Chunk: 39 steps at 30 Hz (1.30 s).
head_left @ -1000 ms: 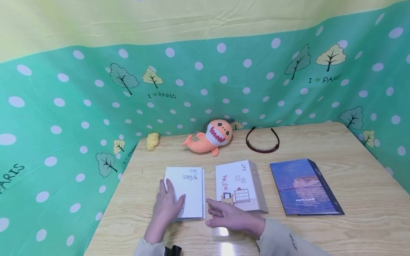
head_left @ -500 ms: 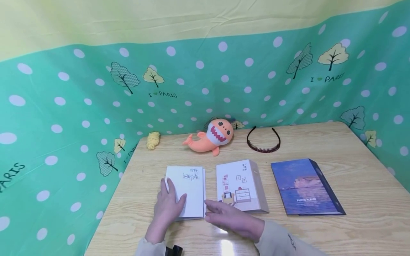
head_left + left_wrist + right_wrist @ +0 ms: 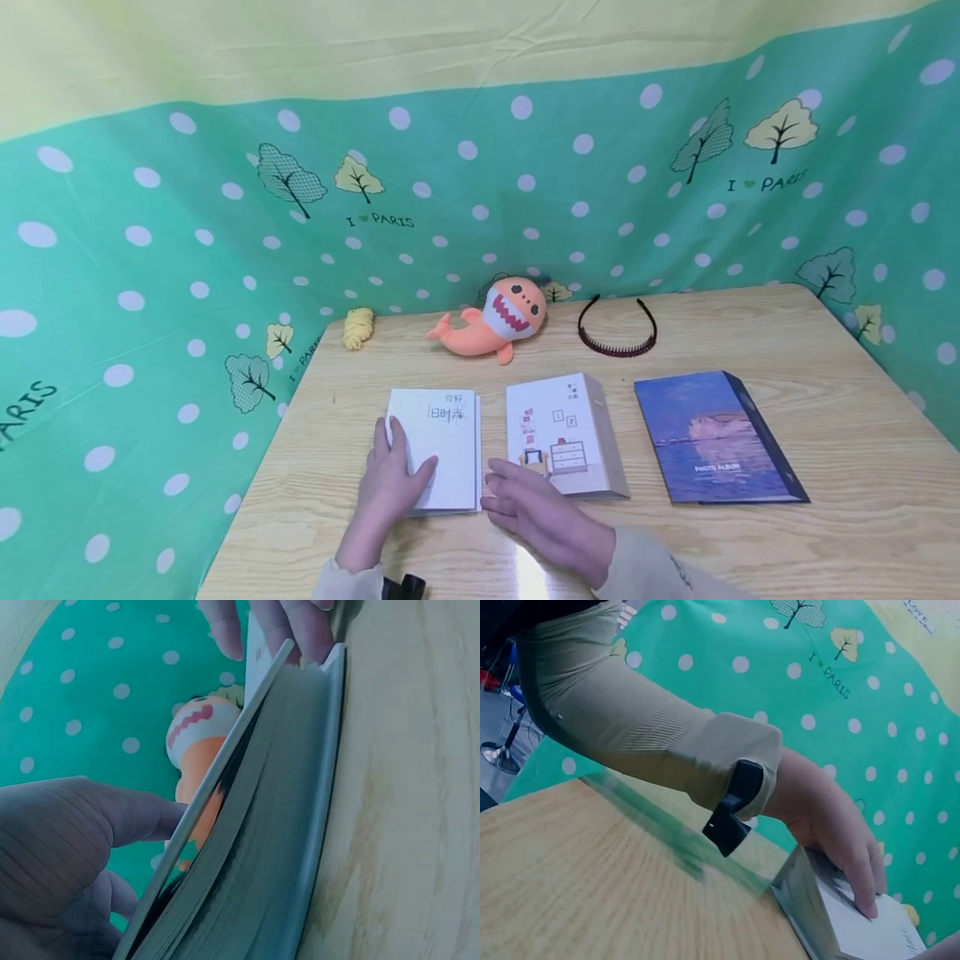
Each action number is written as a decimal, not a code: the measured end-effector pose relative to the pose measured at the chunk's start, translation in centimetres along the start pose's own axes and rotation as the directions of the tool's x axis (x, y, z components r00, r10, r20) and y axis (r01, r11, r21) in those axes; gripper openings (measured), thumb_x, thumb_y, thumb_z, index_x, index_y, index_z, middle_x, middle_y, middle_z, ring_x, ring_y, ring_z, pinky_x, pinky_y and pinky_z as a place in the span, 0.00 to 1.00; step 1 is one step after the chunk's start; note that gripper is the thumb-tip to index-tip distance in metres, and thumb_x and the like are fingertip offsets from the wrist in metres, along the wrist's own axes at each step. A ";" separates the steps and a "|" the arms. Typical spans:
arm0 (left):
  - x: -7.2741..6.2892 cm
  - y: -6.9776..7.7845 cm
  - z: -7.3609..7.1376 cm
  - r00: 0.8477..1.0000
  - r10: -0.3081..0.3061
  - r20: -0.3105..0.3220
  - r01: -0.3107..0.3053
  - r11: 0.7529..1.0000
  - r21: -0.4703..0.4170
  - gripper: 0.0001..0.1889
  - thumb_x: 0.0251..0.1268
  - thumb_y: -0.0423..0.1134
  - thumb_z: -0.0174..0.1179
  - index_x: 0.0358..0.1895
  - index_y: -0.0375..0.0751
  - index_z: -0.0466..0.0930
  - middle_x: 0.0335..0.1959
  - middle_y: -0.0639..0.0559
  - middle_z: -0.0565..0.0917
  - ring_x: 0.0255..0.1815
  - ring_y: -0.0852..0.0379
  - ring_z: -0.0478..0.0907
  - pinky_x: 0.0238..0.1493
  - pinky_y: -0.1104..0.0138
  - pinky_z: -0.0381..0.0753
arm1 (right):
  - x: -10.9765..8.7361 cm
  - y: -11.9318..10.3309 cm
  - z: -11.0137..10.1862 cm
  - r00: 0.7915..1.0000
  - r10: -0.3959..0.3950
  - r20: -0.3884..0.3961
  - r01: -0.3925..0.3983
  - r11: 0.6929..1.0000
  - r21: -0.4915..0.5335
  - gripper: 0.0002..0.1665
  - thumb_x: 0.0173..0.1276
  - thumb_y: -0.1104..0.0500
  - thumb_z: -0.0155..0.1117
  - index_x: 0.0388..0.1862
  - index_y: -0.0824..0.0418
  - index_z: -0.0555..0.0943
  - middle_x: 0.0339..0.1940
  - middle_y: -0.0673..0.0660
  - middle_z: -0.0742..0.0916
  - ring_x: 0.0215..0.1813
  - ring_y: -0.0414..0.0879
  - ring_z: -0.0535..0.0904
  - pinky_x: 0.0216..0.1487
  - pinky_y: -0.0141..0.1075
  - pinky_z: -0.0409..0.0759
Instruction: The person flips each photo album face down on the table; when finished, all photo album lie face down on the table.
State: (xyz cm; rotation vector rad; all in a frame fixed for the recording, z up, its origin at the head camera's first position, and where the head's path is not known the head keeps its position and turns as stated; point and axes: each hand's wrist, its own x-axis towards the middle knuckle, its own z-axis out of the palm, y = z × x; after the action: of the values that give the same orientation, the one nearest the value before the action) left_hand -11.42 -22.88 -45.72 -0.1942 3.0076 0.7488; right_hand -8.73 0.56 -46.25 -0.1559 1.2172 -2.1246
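Observation:
A white hardcover book (image 3: 450,454) lies on the table, printed with dark characters; its page edges (image 3: 247,825) face the left wrist view. My left hand (image 3: 390,479) rests on the left part of its cover, fingers extended along the edge and thumb on top. The right wrist view shows the same left hand (image 3: 836,825) laid over the cover. Fingers of my right hand (image 3: 540,512) lie at the book's right edge, loosely bent; whether they touch it I cannot tell. Just beyond them is a white box-like album (image 3: 573,417) with a drawn room.
To the right lies a blue photo album (image 3: 708,442). Along the back are a yellow yarn bundle (image 3: 357,329), an orange shark plush (image 3: 480,333) and a dark toothed headband (image 3: 618,350). A green dotted curtain (image 3: 450,200) hangs behind the table.
My right hand's fingertips have drawn back slightly to the right from the book's edge, and the fingers are more spread. My left hand stays on the cover.

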 end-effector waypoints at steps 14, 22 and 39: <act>0.3 -0.7 -0.3 1.000 0.000 0.019 0.001 0.999 -0.049 0.52 0.62 0.50 0.64 0.76 0.26 0.40 0.76 0.27 0.38 0.72 0.24 0.46 0.68 0.39 0.56 | -0.4 0.6 0.6 0.996 -0.018 -0.083 0.025 0.996 0.084 0.47 0.73 0.55 0.56 0.75 0.76 0.44 0.75 0.76 0.51 0.68 0.63 0.66 0.71 0.51 0.61; 0.4 -1.4 -0.7 1.000 0.017 0.017 -0.015 0.995 -0.100 0.51 0.63 0.51 0.63 0.75 0.25 0.41 0.76 0.26 0.39 0.72 0.23 0.46 0.68 0.38 0.55 | -0.3 0.4 0.8 0.998 -0.018 -0.065 0.024 0.994 0.103 0.46 0.72 0.58 0.56 0.76 0.75 0.44 0.72 0.75 0.61 0.67 0.60 0.67 0.72 0.50 0.61; -0.7 -0.1 -0.5 0.997 0.074 -0.005 -0.074 0.997 0.003 0.47 0.62 0.61 0.59 0.75 0.33 0.53 0.74 0.21 0.41 0.73 0.22 0.39 0.65 0.29 0.42 | -0.4 0.1 0.7 0.999 -0.009 -0.031 0.011 0.998 0.064 0.48 0.71 0.57 0.58 0.76 0.73 0.42 0.69 0.70 0.69 0.60 0.56 0.74 0.64 0.48 0.73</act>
State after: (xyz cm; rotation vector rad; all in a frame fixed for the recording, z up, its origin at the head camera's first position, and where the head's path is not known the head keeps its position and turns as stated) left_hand -10.68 -23.12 -45.33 -0.0845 3.0352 0.7514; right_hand -8.14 0.28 -45.86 -0.1015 1.1658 -2.1796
